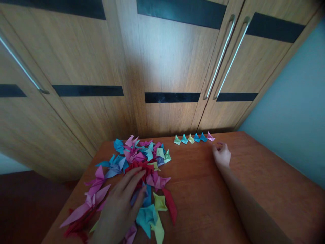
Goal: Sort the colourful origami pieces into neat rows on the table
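Note:
My left hand (122, 200) lies over a heap of folded paper pieces, fingers spread, the tips at a red paper piece (138, 166). Blue, pink and yellow-green pieces surround it, among them a turquoise one (147, 217) and a pink paper crane (88, 203). What lies beneath the palm is hidden. My right hand (221, 155) rests at the far side of the table, its fingers loosely curled and a gap beside the thumb. Nothing shows in it. Just beyond it stands a small pink folded paper (210, 137), the right end of a row with blue (203, 137), yellow (191, 138) and green (177, 140) ones.
The reddish-brown wooden table (195, 193) reaches back to a wooden wardrobe (167, 64) with long metal handles (220, 56). A pale blue wall (291, 101) borders the right side. Dark floor (33, 200) shows past the table's left edge.

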Demonstrator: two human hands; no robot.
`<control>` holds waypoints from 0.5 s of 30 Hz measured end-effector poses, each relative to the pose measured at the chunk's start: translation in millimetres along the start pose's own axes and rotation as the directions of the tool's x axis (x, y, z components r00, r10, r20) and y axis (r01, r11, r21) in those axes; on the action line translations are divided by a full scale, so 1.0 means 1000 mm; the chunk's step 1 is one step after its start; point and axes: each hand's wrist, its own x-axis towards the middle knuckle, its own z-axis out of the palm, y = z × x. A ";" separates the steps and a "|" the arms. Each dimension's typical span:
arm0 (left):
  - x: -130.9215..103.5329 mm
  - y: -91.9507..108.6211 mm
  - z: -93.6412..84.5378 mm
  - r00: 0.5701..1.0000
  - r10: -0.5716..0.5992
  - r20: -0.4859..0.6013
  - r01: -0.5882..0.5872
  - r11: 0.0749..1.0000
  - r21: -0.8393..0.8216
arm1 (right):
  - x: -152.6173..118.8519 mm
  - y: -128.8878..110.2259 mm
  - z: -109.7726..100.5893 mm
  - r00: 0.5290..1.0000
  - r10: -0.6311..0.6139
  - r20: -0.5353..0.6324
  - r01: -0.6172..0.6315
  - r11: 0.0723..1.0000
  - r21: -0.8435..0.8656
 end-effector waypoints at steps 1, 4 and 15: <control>-0.005 0.001 -0.004 1.000 -0.002 0.005 0.002 1.000 0.031 | -0.013 -0.002 0.001 0.998 -0.038 0.040 0.035 0.996 0.080; -0.034 0.004 -0.012 0.998 0.042 0.045 -0.048 0.989 0.138 | -0.060 -0.013 -0.001 0.936 -0.274 0.221 0.175 0.907 0.383; -0.110 0.005 -0.007 0.995 0.046 0.086 -0.066 0.968 0.242 | -0.200 -0.087 -0.052 0.231 -0.790 0.567 0.598 0.575 0.558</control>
